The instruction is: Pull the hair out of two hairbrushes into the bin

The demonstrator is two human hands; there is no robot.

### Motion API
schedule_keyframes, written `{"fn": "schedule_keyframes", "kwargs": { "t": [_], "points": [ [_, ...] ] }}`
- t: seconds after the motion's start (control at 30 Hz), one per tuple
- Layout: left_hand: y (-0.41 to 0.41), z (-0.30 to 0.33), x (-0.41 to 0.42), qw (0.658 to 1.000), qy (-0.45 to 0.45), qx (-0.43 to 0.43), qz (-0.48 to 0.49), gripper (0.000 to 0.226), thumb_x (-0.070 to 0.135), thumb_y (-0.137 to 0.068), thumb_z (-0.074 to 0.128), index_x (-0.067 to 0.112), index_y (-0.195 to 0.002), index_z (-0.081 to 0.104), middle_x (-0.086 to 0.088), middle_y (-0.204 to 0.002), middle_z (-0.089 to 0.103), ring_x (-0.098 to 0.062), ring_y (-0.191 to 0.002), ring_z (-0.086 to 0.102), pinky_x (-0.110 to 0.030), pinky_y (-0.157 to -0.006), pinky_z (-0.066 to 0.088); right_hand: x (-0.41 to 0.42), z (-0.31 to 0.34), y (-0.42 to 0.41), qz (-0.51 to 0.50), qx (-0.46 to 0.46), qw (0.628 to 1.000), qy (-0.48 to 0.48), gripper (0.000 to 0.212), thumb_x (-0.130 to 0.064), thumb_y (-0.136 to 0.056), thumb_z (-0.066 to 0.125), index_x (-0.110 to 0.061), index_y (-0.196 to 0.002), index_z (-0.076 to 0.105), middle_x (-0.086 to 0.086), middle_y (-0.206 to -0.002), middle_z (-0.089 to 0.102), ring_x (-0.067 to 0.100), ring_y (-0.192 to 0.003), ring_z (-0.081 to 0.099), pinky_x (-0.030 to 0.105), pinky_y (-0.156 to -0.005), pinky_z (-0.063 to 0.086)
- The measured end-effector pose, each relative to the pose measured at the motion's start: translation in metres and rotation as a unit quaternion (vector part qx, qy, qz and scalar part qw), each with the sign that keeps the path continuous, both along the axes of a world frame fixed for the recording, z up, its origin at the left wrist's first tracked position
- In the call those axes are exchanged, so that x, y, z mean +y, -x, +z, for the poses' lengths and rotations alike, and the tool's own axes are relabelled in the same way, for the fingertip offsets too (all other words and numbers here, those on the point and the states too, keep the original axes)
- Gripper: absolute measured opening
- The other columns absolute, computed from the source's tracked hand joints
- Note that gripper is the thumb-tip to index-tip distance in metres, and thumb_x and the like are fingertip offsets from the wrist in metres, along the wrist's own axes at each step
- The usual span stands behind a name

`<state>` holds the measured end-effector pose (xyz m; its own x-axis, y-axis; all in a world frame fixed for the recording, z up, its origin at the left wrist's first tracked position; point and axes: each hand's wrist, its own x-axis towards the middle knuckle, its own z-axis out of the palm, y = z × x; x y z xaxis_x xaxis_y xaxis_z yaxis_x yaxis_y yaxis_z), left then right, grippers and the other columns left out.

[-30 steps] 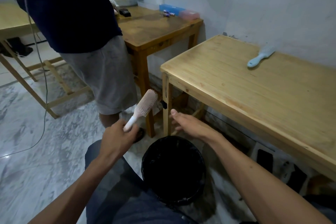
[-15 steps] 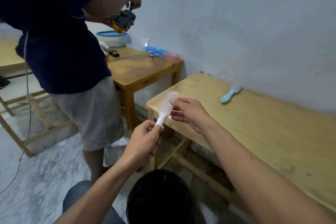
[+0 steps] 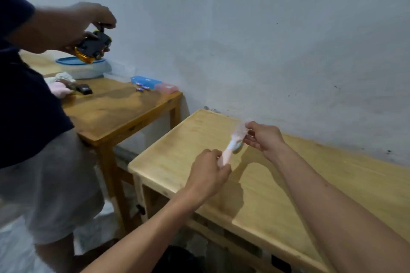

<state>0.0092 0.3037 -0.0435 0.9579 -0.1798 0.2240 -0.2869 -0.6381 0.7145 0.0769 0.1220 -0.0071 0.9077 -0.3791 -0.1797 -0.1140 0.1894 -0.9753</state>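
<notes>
My left hand (image 3: pixel 208 169) grips the handle of a pale pink hairbrush (image 3: pixel 230 147), holding it tilted up over the light wooden table (image 3: pixel 195 139). The fingertips of my right hand (image 3: pixel 264 137) pinch the brush's blurred head. A bit of a light blue brush (image 3: pixel 239 148) shows just behind the pink one, mostly hidden. The black bin (image 3: pixel 177 259) stands on the floor below my arms, only its top showing at the bottom edge.
Another person (image 3: pixel 33 117) stands close on the left, holding a black-and-yellow device (image 3: pixel 93 46). Behind them a darker wooden table (image 3: pixel 115 108) carries a blue-lidded tub (image 3: pixel 82 68) and small boxes (image 3: pixel 144 80). A grey wall runs along the back.
My view has tilted up from the bin toward the table. Both hands rose with the pink brush; my right hand went from open over the bin to pinching the brush head.
</notes>
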Motion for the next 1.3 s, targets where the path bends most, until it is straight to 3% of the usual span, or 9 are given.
{"fn": "schedule_keyframes", "kwargs": {
  "t": [0.1,0.23,0.4,0.57,0.73,0.83,1.1,1.2,1.3],
  "points": [
    [-0.018,-0.003,-0.033,0.997,-0.065,-0.024,-0.018,0.026,0.031,-0.088,0.061,0.01,-0.101,0.067,-0.003,-0.089,0.05,-0.027,-0.077,0.055,-0.032,-0.065,0.036,-0.031,-0.006,-0.014,-0.031,0.011,0.999,0.022,0.012,0.001,-0.096,0.061,0.004,-0.085,0.065,0.016,-0.085,0.07,0.026,-0.069,0.07,0.026,-0.053,0.063],
    [-0.04,-0.009,-0.074,0.993,-0.108,-0.022,-0.046,0.026,0.025,-0.092,0.055,0.004,-0.105,0.064,-0.014,-0.111,0.054,-0.035,-0.092,0.06,-0.036,-0.071,0.044,-0.068,-0.019,-0.041,-0.067,0.04,0.995,0.055,0.016,-0.001,-0.095,0.063,0.001,-0.08,0.064,0.015,-0.08,0.068,0.025,-0.065,0.068,0.025,-0.05,0.061],
    [-0.059,-0.014,-0.111,0.979,-0.189,-0.052,-0.054,0.035,0.012,-0.096,0.048,0.006,-0.13,0.052,-0.02,-0.121,0.054,-0.039,-0.106,0.055,-0.038,-0.071,0.036,-0.098,-0.042,-0.079,-0.09,0.089,0.986,0.111,0.02,-0.006,-0.089,0.068,-0.003,-0.069,0.066,0.018,-0.073,0.069,0.025,-0.05,0.064,0.036,-0.053,0.061],
    [-0.076,-0.019,-0.134,0.965,-0.241,-0.085,-0.053,0.041,0.003,-0.097,0.044,0.009,-0.137,0.048,-0.02,-0.114,0.058,-0.038,-0.099,0.059,-0.039,-0.067,0.036,-0.121,-0.06,-0.105,-0.096,0.11,0.98,0.133,0.011,-0.006,-0.084,0.07,0.0,-0.075,0.07,0.021,-0.084,0.077,0.032,-0.067,0.075,0.045,-0.074,0.066],
    [-0.088,-0.022,-0.142,0.966,-0.242,-0.076,-0.046,0.04,0.007,-0.099,0.048,0.01,-0.139,0.047,-0.019,-0.12,0.056,-0.036,-0.098,0.061,-0.039,-0.069,0.04,-0.127,-0.059,-0.117,-0.089,0.121,0.974,0.168,0.013,-0.004,-0.085,0.071,0.003,-0.073,0.069,0.022,-0.078,0.075,0.029,-0.061,0.07,0.041,-0.067,0.062],
    [-0.089,-0.024,-0.143,0.964,-0.249,-0.079,-0.039,0.04,0.007,-0.099,0.048,0.009,-0.139,0.046,-0.018,-0.121,0.055,-0.035,-0.096,0.061,-0.039,-0.068,0.042,-0.126,-0.059,-0.123,-0.079,0.124,0.969,0.199,0.017,-0.008,-0.084,0.072,0.002,-0.07,0.07,0.02,-0.072,0.075,0.031,-0.064,0.072,0.047,-0.079,0.066],
    [-0.091,-0.021,-0.139,0.958,-0.271,-0.084,-0.043,0.07,0.005,-0.095,0.046,0.03,-0.156,0.023,-0.018,-0.127,0.052,-0.033,-0.092,0.061,-0.036,-0.065,0.035,-0.124,-0.061,-0.123,-0.075,0.124,0.962,0.232,0.018,-0.012,-0.084,0.071,0.006,-0.083,0.074,0.019,-0.076,0.076,0.031,-0.065,0.073,0.047,-0.08,0.066],
    [-0.086,-0.018,-0.137,0.962,-0.261,-0.07,-0.042,0.056,0.008,-0.096,0.046,0.02,-0.15,0.035,-0.018,-0.127,0.052,-0.034,-0.092,0.061,-0.035,-0.065,0.037,-0.124,-0.06,-0.121,-0.069,0.125,0.964,0.225,0.02,-0.012,-0.085,0.07,0.008,-0.083,0.074,0.023,-0.081,0.077,0.03,-0.06,0.07,0.048,-0.078,0.066],
    [-0.079,-0.008,-0.131,0.963,-0.244,-0.11,-0.046,0.036,0.019,-0.098,0.048,0.01,-0.133,0.049,-0.015,-0.128,0.053,-0.033,-0.09,0.062,-0.035,-0.062,0.039,-0.126,-0.059,-0.114,-0.089,0.115,0.963,0.228,0.024,-0.014,-0.087,0.065,0.006,-0.081,0.074,0.024,-0.081,0.077,0.03,-0.058,0.067,0.047,-0.074,0.064]
  ]
}}
